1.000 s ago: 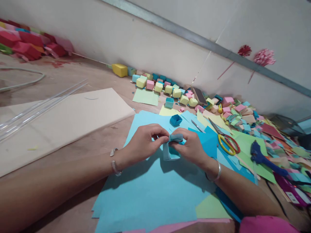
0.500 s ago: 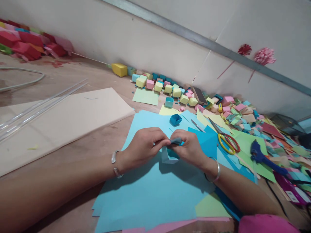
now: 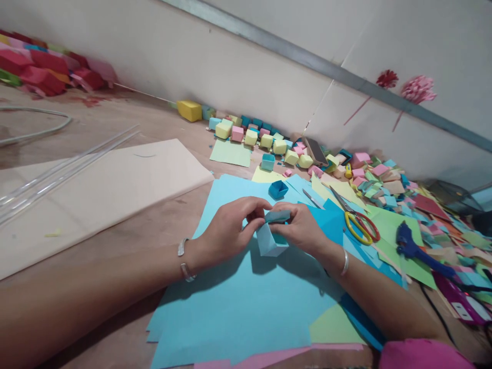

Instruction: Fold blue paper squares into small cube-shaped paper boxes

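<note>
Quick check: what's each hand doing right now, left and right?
Left hand: closed, pinching the top edge of the light blue paper box.
Right hand: closed on the same box from the other side.

The folded paper piece [image 3: 271, 237] is light blue. It sits over a big light blue sheet [image 3: 238, 302]. At 3 o'clock the scissors [image 3: 359, 225] have yellow and red handles. The glue gun [image 3: 413, 250] looks dark blue. Little boxes [image 3: 261, 137] at 12 o'clock are yellow, pink and blue.
</note>
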`<state>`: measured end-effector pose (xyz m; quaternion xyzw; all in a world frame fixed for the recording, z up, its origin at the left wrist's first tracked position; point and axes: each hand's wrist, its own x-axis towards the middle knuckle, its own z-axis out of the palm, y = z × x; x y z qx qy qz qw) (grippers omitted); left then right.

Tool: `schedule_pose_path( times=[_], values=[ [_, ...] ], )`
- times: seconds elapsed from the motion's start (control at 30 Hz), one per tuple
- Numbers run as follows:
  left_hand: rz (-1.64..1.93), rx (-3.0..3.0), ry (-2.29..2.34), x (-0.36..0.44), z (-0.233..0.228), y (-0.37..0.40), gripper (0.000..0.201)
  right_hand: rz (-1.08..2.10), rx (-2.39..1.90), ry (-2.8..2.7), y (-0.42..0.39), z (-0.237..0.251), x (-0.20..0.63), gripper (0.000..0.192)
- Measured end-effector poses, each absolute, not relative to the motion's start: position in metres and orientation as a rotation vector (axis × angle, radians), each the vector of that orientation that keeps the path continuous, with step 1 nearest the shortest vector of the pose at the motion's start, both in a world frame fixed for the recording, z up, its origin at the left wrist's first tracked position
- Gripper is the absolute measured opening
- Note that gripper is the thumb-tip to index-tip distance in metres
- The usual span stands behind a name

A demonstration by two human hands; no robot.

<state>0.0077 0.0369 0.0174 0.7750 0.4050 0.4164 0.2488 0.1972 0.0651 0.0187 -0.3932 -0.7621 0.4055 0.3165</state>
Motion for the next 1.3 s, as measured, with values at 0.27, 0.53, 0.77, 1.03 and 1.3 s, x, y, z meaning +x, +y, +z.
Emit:
schedule_pose_path(
  times=[0.27,0.53,0.77,1.03,1.3],
  values=[
    [1.1,1.847,1.084,0.0098,0.0177,0.0402,0.012,0.943,-1.016,-1.995,0.0639,0.019,0.198,0.012],
    [1.004,1.704,1.056,0.0096,0.0163,0.0429,0.013,0.787,-1.074,-2.032,0.0651,0.017,0.1999,0.006],
    [1.033,1.821,1.188,0.009,0.012,0.0441,0.018,0.539,-1.08,-2.113,0.0602,0.0163,0.1983,0.006],
    [1.05,1.919,1.231,0.0076,0.0141,0.0437,0.005,0.41,-0.962,-2.194,0.0565,0.0163,0.1975,0.006],
    [1.075,1.934,1.141,0.0078,0.0125,0.0437,0.009,0.44,-0.92,-2.209,0.0571,0.0158,0.1987,0.011]
  ],
)
